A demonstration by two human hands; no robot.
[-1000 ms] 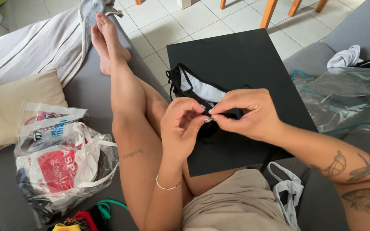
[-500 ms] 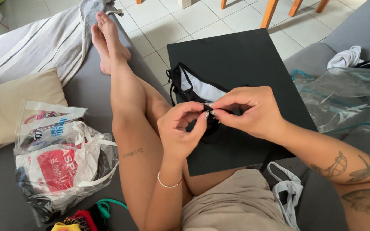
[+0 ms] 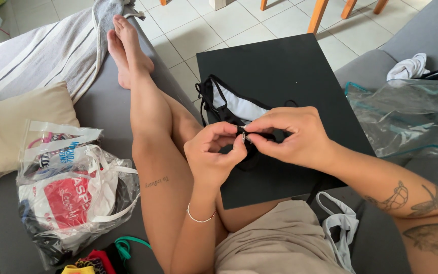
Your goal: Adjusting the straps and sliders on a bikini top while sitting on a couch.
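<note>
My left hand (image 3: pixel 213 157) and my right hand (image 3: pixel 291 137) meet over a black board (image 3: pixel 290 71) that rests on my lap. Both pinch the same small part of a black and white garment (image 3: pixel 229 104), at a strap with a tiny metal piece between the fingertips. The rest of the garment lies spread on the board just beyond my hands. My left wrist wears a thin bracelet.
A clear plastic bag (image 3: pixel 67 193) stuffed with clothes lies on the grey sofa at my left, by a beige cushion (image 3: pixel 16 127). Another clear bag (image 3: pixel 411 116) lies at right. A white garment (image 3: pixel 340 223) rests by my hip. Tiled floor and wooden chair legs lie ahead.
My hands have stayed together on the strap; the fingers have shifted slightly as they work the small piece. Nothing else moved.
</note>
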